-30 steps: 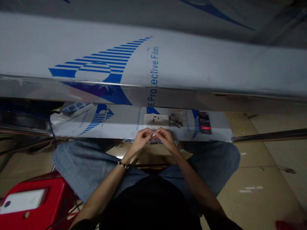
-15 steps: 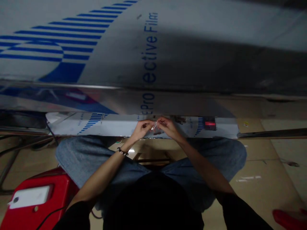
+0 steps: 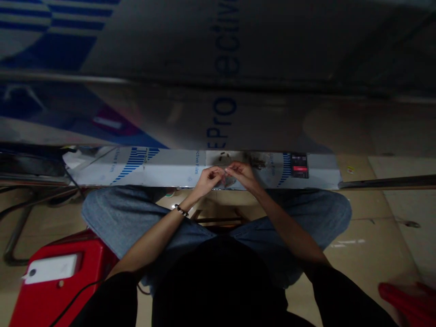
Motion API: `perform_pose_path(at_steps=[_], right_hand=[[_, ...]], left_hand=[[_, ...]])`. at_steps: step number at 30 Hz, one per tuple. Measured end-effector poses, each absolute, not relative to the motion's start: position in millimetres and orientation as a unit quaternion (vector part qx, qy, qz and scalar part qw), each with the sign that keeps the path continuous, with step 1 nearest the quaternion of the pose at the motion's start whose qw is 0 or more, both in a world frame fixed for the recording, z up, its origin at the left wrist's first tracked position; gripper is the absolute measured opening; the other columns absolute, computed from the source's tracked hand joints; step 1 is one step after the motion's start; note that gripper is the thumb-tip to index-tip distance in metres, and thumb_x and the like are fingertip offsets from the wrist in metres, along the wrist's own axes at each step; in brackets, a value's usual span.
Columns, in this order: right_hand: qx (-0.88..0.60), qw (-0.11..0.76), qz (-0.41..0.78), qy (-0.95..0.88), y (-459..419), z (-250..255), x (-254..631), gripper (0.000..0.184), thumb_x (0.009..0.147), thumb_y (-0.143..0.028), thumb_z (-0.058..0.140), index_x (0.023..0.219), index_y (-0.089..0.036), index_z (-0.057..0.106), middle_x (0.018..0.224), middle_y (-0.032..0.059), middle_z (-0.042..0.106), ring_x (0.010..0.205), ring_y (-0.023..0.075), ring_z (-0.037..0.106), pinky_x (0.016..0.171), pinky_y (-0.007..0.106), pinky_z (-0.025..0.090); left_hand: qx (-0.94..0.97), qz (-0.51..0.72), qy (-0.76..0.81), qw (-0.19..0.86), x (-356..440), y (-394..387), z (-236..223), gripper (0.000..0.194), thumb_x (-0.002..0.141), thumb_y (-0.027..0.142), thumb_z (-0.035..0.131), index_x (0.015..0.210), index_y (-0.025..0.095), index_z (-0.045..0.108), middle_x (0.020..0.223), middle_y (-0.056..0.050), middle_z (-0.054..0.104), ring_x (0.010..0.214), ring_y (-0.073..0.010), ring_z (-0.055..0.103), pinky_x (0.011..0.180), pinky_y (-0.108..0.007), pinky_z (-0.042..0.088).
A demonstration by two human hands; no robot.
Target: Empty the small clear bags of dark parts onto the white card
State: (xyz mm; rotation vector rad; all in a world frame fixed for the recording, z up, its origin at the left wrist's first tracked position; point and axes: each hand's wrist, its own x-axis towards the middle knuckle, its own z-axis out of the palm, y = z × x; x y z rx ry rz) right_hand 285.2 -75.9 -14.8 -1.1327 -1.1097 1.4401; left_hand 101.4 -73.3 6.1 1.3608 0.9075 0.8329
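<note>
My left hand (image 3: 208, 179) and my right hand (image 3: 241, 172) meet over the worktop, fingertips pinched close together. Between and just below them shows a small piece of clear plastic (image 3: 230, 180), perhaps a little bag; its shape is hard to make out in the dim light. A few small dark brown pieces (image 3: 224, 154) lie just beyond my fingers. Right of my right hand is a loose pile of similar brown pieces (image 3: 256, 161), partly hidden by that hand.
The narrow worktop (image 3: 170, 170) is covered in printed protective film. A large film-covered metal panel (image 3: 163, 118) overhangs its far edge. A dark box with a red label (image 3: 299, 165) sits to the right. At lower left, a white device (image 3: 52, 269) rests on a red stool (image 3: 68, 299).
The view has shifted, so the overhanging panel sits higher and more worktop shows. My hands stay together, fingers slightly rearranged; the clear plastic glints less and the brown pieces are more visible.
</note>
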Motion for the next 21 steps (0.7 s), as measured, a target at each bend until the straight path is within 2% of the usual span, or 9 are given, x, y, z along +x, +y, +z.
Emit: perform_pose_path(at_steps=[4,7,11,13,17,21], right_hand=[[-0.460,0.480,0.600,-0.446,-82,-18,282,0.024,0.077,-0.042,0.081,0.081,-0.021,0.072,0.070,-0.0001,0.070,0.061,0.0128,0.062,0.059,0.024,0.050],[-0.477,0.485,0.590,-0.435,-81,-12,285,0.028,0.072,-0.044,0.084,0.072,-0.020,0.071,0.067,0.0009,0.070,0.060,0.0140,0.063,0.058,0.025,0.051],[-0.500,0.449,0.591,-0.446,-74,6,299,0.030,0.066,-0.046,0.088,0.068,-0.021,0.073,0.067,0.0032,0.072,0.061,0.0181,0.067,0.061,0.029,0.055],[-0.495,0.426,0.591,-0.474,-74,14,302,0.029,0.070,-0.049,0.085,0.071,-0.022,0.075,0.069,0.0038,0.073,0.063,0.0198,0.069,0.063,0.031,0.056],[-0.471,0.410,0.578,-0.525,-87,18,283,0.034,0.081,-0.056,0.075,0.081,-0.022,0.074,0.077,0.0040,0.074,0.066,0.0189,0.069,0.061,0.030,0.055],[-0.437,0.416,0.601,-0.524,-100,18,263,0.034,0.089,-0.056,0.065,0.088,-0.022,0.069,0.081,0.0041,0.074,0.070,0.0182,0.069,0.058,0.027,0.052]], left_hand=[[0.576,0.361,0.381,0.626,101,-76,10,0.033,0.092,0.045,0.063,0.083,0.015,0.070,0.073,-0.006,0.072,0.067,-0.0171,0.066,0.065,-0.027,0.050],[0.581,0.356,0.400,0.613,99,-71,14,0.032,0.090,0.044,0.067,0.079,0.015,0.073,0.072,-0.005,0.074,0.067,-0.0171,0.066,0.067,-0.027,0.050],[0.595,0.335,0.394,0.615,97,-66,22,0.033,0.089,0.043,0.068,0.073,0.015,0.076,0.077,-0.007,0.076,0.075,-0.0190,0.069,0.077,-0.029,0.051],[0.614,0.337,0.399,0.592,95,-65,26,0.035,0.091,0.040,0.064,0.070,0.015,0.076,0.076,-0.007,0.076,0.076,-0.0189,0.068,0.078,-0.029,0.051],[0.667,0.357,0.447,0.477,85,-70,29,0.028,0.086,0.030,0.063,0.063,0.015,0.069,0.066,-0.003,0.069,0.068,-0.0165,0.063,0.071,-0.027,0.048],[0.665,0.358,0.439,0.486,78,-78,32,0.025,0.088,0.029,0.059,0.067,0.016,0.065,0.065,0.000,0.065,0.064,-0.0139,0.058,0.065,-0.024,0.045]])
